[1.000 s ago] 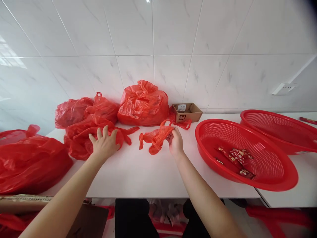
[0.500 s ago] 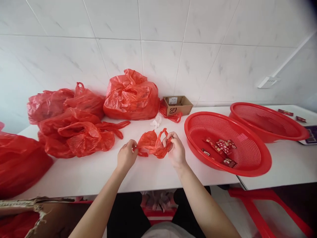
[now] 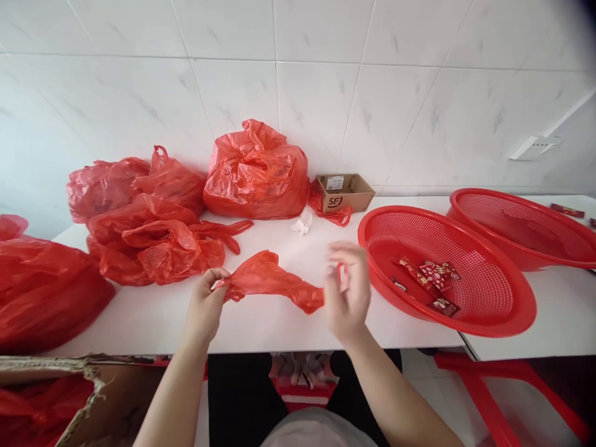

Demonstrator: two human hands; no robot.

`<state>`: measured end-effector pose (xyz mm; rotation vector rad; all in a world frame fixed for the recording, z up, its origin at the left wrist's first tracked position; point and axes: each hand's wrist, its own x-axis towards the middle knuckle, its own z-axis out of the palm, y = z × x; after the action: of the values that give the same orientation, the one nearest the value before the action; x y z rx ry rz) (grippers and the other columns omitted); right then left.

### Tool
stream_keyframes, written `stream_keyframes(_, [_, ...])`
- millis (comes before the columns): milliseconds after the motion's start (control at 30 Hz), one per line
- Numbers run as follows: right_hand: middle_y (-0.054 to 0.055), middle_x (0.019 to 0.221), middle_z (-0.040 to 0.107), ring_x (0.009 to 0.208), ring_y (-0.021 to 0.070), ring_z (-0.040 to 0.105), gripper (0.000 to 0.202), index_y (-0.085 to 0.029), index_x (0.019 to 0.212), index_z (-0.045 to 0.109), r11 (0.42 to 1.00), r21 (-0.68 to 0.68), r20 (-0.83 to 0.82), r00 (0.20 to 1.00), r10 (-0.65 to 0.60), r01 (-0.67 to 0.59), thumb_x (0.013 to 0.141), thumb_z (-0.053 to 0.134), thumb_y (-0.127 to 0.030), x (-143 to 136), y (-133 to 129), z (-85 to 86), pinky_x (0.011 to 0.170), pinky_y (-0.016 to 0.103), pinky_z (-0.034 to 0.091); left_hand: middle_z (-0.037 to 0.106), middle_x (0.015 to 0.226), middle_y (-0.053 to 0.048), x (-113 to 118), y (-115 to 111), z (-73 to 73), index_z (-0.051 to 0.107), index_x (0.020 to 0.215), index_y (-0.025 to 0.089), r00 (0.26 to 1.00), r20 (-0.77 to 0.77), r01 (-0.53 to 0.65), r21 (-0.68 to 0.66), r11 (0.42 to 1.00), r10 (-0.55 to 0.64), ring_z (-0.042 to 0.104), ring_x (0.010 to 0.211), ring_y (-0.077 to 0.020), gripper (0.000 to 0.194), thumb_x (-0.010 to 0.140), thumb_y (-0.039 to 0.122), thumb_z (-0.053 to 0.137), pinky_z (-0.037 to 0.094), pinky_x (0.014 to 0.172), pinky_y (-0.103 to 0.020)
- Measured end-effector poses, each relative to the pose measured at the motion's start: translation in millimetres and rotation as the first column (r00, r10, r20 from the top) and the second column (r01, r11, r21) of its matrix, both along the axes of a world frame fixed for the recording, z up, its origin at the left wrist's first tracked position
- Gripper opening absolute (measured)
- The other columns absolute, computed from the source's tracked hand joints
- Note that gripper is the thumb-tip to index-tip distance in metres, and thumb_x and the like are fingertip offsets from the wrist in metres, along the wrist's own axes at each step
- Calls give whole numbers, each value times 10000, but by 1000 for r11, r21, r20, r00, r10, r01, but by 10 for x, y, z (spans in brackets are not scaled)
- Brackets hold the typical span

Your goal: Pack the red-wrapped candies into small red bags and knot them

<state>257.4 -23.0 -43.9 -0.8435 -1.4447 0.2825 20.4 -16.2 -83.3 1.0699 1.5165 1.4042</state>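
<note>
A small red plastic bag is stretched out above the white table between my two hands. My left hand pinches one end of it, thumb against the fingers. My right hand is at the other end, slightly blurred, with a red loop of the bag showing between thumb and fingers. Just right of that hand stands a red plastic basket with perforated sides, and several small red and dark packets lie in its bottom.
Filled red bags line the wall and the left side. A small brown cardboard box and a crumpled white tissue sit at the back. Another red basket is at far right. Below the table's left edge is a torn carton.
My hands have moved apart, the left one leftward and the right one rightward. The bunched bag between them is now drawn out longer. The view has shifted slightly left.
</note>
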Motion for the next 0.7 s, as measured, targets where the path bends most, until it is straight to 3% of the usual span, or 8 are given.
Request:
stream_keyframes(67, [55,1010,641,960,179,622,235,-238,1013,586,951,-75,218,926,309,-300,869,456,-106,-192,-121,10,791,297,505,538,749,47,111,-34,92,492,842,209,996,73,41,-1,999,-41,517,542,-81,214,662,266,593,449,531,-219])
stream_keyframes(133, [38,940,678,847,158,645,251,-230,1037,612,870,-271,362,793,489,-413,888,452,-107,-352,-130,-80,723,262,506,531,721,55,195,-78,162,499,871,212,990,115,79,-11,997,-77,479,511,-69,249,660,254,624,394,471,-187])
stream_keyframes(267, [75,1104,676,973,185,642,311,-204,1190,590,876,-441,506,751,424,-198,926,438,-141,-441,50,-342,823,303,508,495,652,79,247,-212,244,482,854,219,965,224,156,-53,986,-140,405,458,-43,310,680,274,733,300,420,-151])
stream_keyframes(400, [123,1355,562,1105,246,608,454,-233,1411,425,864,-504,605,712,356,-3,958,430,-231,-368,182,-424,817,383,518,529,776,62,198,-329,276,509,839,208,941,298,182,-35,983,-164,459,540,-35,325,675,279,781,365,479,-143])
stream_keyframes(500, [124,1195,657,986,244,640,489,-214,1442,389,861,-504,631,711,311,70,954,426,-217,-375,186,-390,775,389,510,538,785,58,169,-363,261,537,874,212,919,322,260,-63,964,-227,446,548,-31,312,697,292,781,366,493,-134])
stream_keyframes(600, [75,913,708,855,199,636,307,-181,1185,615,900,-435,591,752,293,-9,939,433,-156,-476,155,-376,794,342,482,560,777,44,219,-381,238,549,883,208,899,373,279,-86,956,-229,468,580,-43,311,708,311,784,384,520,-133])
stream_keyframes(700, [44,923,711,837,154,634,211,-182,972,667,874,-448,492,764,417,-189,908,476,-119,-603,174,-409,775,268,478,581,762,30,344,-460,281,547,882,208,870,428,306,-84,948,-243,501,613,-63,304,728,336,776,407,554,-151])
